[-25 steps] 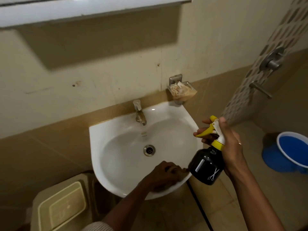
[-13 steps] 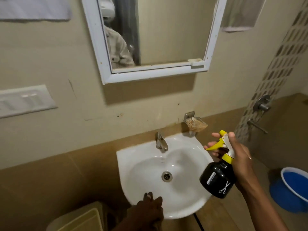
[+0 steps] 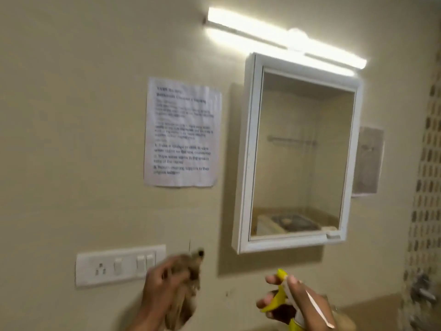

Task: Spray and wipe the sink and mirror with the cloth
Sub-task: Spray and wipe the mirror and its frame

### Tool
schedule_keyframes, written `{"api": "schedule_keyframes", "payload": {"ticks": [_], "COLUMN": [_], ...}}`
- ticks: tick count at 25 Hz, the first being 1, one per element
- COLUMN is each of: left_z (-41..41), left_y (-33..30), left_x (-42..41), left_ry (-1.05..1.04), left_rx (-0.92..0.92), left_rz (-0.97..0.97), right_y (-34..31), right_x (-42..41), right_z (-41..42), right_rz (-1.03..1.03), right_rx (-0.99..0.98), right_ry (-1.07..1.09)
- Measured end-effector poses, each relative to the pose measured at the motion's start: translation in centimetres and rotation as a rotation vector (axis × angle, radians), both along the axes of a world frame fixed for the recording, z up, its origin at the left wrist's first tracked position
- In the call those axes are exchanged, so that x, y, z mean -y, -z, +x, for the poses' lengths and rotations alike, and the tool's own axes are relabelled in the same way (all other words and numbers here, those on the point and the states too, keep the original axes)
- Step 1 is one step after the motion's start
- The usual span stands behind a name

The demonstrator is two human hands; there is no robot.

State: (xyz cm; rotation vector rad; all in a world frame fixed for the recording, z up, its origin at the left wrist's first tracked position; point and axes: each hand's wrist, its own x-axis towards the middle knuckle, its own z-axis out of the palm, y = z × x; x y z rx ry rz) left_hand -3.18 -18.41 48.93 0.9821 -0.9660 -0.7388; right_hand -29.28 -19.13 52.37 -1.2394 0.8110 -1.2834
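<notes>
A white-framed mirror (image 3: pixel 298 154) hangs on the beige wall at the right, under a lit tube light. My left hand (image 3: pixel 164 285) is raised at the bottom centre, blurred, clutching a brown cloth (image 3: pixel 188 295) below and left of the mirror. Near the bottom edge, under the mirror, my right hand (image 3: pixel 303 306) grips the spray bottle (image 3: pixel 279 299); only its yellow trigger and white nozzle show, the body is cut off. The sink is out of view.
A printed paper notice (image 3: pixel 182 132) is stuck to the wall left of the mirror. A white switch plate with a socket (image 3: pixel 119 265) sits just left of my left hand. Patterned tiles and a metal tap (image 3: pixel 422 286) are at the right edge.
The view has swung up from the sink to the mirror and wall. My left hand left the sink rim and rose with the cloth. The spray bottle rose too, still in my right hand.
</notes>
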Motion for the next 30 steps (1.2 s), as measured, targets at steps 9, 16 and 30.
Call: {"api": "schedule_keyframes", "payload": {"ticks": [9, 16, 30], "left_z": [-5.2, -6.5, -6.3], "left_y": [-35.3, -38.8, -36.8], "left_x": [4.7, 10.7, 11.6], "left_ry": [-0.424, -0.548, -0.685], "left_rx": [0.521, 0.614, 0.219], "left_rz": [-0.712, -0.625, -0.612], "right_y": [-21.2, -26.7, -22.8], "right_x": [1.7, 5.3, 6.6], "right_z": [3.9, 3.9, 2.2], "right_rz": [-0.776, -0.843, -0.731], "right_rx": [-0.16, -0.155, -0.242], "right_ry": [0.364, 0.433, 0.25]}}
